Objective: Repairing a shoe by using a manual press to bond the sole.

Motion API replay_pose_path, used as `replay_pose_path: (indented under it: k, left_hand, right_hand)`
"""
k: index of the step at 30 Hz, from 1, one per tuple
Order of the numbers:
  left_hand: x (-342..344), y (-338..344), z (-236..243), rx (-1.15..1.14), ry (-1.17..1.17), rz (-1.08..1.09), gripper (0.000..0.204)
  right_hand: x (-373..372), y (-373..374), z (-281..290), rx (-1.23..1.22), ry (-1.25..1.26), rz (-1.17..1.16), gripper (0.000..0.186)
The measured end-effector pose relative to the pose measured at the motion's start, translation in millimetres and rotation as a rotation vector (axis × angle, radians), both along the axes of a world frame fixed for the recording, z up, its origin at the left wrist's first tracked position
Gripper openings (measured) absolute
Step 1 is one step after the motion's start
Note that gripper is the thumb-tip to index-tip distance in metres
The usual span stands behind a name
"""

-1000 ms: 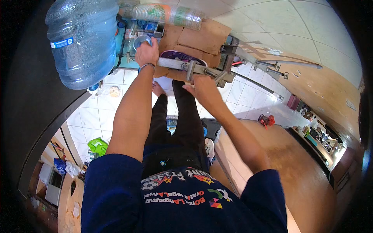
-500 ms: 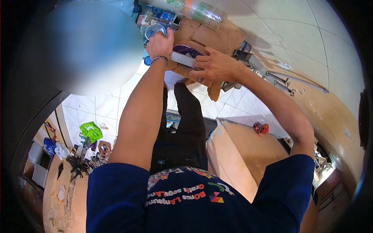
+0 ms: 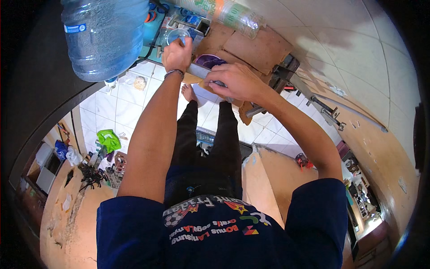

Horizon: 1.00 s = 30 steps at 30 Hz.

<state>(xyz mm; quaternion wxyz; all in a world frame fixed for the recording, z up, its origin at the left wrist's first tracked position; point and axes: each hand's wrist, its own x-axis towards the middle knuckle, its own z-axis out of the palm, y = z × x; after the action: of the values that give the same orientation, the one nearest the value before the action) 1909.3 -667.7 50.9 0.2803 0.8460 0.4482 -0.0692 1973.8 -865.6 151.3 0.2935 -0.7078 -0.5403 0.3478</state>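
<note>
My left hand [image 3: 176, 55], with a dark bracelet at its wrist, is closed at the near rim of a clear plastic cup [image 3: 177, 34]. The fingertips are partly hidden behind the hand. To its right, a pale grey metal bar [image 3: 198, 71] runs along the front edge of a cardboard-covered surface [image 3: 255, 48]. The curled fingers of my right hand [image 3: 234, 81] are wrapped over this bar. Between the hands, just behind the bar, lies a dark purple rounded thing [image 3: 210, 60]. A grey metal fitting [image 3: 200, 27] stands beyond the cup.
A large blue water bottle [image 3: 104, 42] looms at the upper left. A sleeve of stacked plastic cups [image 3: 230, 17] lies behind the cardboard. Metal brackets [image 3: 329, 115] stick out on the right. On the tiled floor lies a green bag [image 3: 109, 140]; a red item [image 3: 303, 161] sits lower right.
The view has shifted, and the blue bottle shows at upper left where a blurred patch was. My right hand sits slightly further left and lower in the picture. Both hands remain closed.
</note>
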Motion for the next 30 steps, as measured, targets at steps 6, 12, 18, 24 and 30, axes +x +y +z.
replay_pose_path:
  k: [6,12,18,24,30]
  left_hand:
    - [7.9,-10.9,8.3,0.095,-0.016,0.022,0.055]
    - [5.4,-12.1,1.3,0.104,-0.010,0.022,0.056]
    - [8.0,-11.6,5.2,0.085,-0.003,0.025,0.057]
    - [4.2,-5.5,3.2,0.105,-0.042,0.029,0.055]
    - [3.9,2.4,-3.8,0.019,0.016,0.004,0.054]
  right_hand:
    - [0.7,-16.8,-7.5,-0.011,-0.057,-0.066,0.023]
    - [27.6,-14.0,12.6,0.182,-0.324,0.470,0.035]
    - [29.6,6.8,10.1,0.278,-0.483,0.859,0.039]
    - [-13.7,-4.6,12.9,0.133,-0.551,0.480,0.031]
    - [-54.1,3.1,32.1,-0.333,-0.354,-0.359,0.039]
